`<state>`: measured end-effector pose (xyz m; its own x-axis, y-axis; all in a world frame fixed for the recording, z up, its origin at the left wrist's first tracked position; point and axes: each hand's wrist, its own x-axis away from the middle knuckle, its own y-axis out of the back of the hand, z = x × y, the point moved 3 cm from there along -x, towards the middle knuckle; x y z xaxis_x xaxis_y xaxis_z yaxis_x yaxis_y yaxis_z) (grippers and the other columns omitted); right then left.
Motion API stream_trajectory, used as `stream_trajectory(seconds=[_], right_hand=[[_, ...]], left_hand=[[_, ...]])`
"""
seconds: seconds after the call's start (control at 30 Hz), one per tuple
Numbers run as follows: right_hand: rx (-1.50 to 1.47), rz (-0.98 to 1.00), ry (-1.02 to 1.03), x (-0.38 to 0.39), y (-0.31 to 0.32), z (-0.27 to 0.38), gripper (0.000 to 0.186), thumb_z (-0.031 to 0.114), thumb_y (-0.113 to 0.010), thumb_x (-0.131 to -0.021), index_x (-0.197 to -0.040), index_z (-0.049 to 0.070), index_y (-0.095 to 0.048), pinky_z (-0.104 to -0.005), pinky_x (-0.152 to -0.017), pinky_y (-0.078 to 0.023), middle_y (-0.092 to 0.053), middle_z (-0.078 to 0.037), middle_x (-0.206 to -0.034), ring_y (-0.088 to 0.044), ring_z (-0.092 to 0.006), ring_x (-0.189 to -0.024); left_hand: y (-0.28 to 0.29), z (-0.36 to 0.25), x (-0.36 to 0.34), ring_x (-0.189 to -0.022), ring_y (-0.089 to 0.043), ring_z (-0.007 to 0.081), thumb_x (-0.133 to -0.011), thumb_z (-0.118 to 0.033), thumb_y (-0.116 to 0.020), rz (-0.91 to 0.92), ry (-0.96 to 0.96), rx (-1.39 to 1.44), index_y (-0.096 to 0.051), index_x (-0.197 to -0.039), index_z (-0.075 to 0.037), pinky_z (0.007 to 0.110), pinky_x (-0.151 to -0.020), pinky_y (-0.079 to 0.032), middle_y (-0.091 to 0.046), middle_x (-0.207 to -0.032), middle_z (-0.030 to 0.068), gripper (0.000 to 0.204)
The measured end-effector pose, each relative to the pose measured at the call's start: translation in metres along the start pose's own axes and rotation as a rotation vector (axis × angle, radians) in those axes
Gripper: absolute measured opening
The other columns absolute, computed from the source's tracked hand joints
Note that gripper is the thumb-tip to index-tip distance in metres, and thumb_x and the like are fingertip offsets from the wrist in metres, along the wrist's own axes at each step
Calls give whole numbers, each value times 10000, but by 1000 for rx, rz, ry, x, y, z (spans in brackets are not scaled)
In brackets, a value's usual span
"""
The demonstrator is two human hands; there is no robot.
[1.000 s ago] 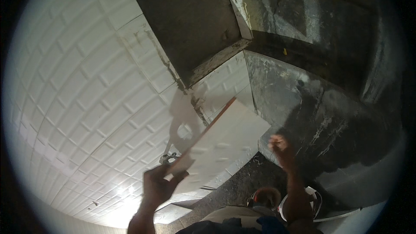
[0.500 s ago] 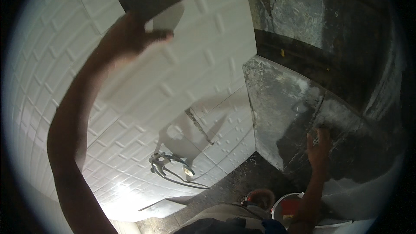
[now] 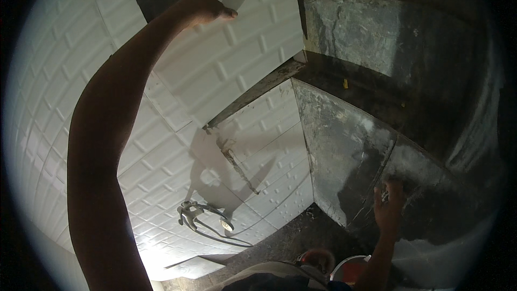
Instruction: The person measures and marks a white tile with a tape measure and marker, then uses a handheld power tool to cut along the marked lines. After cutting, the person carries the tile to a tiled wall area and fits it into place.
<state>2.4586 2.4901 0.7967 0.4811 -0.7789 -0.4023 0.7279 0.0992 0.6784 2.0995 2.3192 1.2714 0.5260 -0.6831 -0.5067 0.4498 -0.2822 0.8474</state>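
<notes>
My left hand (image 3: pixel 207 11) reaches up and grips the upper edge of a large white wall tile (image 3: pixel 237 48) with a raised brick pattern. The thumb lies over the tile's front face; the other fingers are hidden behind its edge. A dark wedge-shaped gap separates this tile's lower edge from the white tiles (image 3: pixel 269 124) below. On the right, my right hand (image 3: pixel 389 205) is against the grey wall panel (image 3: pixel 339 129). Its thumb and fingers stand apart, with a small pale speckled patch showing between them; the fingertips are blurred.
A tap with a hose and shower head (image 3: pixel 202 218) juts from the tiled wall. By my right forearm stands a round bucket (image 3: pixel 350 269) with something red inside. A loose tile piece (image 3: pixel 194 268) lies low at the left. A dark ledge (image 3: pixel 366 86) runs above the grey panel.
My left hand and the white tile have moved upward, opening a gap under the tile. My right hand sits slightly lower in view, still against the grey panel.
</notes>
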Motion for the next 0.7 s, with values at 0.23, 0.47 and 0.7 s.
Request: stream_trajectory(seconds=[0.23,0.47,0.7], right_hand=[[75,-133,135,5,-7,-7,301,215,-644,-967,-1187,18,-587,-528,-971,-440,-592,-201,-1168,-576,-396,-1104],[80,-138,193,5,-11,-12,306,239,-630,-982,-1190,16,-597,-528,-998,-439,-592,-202,-1200,-564,-395,-1151],[40,-126,112,4,-13,-12,323,234,-648,-960,-1211,34,-613,-513,-1022,-426,-615,-183,-1217,-566,-382,-1175]], left_hand=[[-16,0,-17,-933,-706,349,-774,-454,-826,7,-28,-89,-723,-1112,-5,464,-790,-546,-721,-1004,227,572],[-41,15,-37,-877,-714,374,-780,-490,-805,35,-22,-148,-748,-1052,-3,467,-768,-551,-722,-943,242,561],[-61,23,-43,-1023,-688,367,-785,-506,-796,9,-129,-192,-734,-1131,-33,453,-837,-546,-710,-1098,228,589]])
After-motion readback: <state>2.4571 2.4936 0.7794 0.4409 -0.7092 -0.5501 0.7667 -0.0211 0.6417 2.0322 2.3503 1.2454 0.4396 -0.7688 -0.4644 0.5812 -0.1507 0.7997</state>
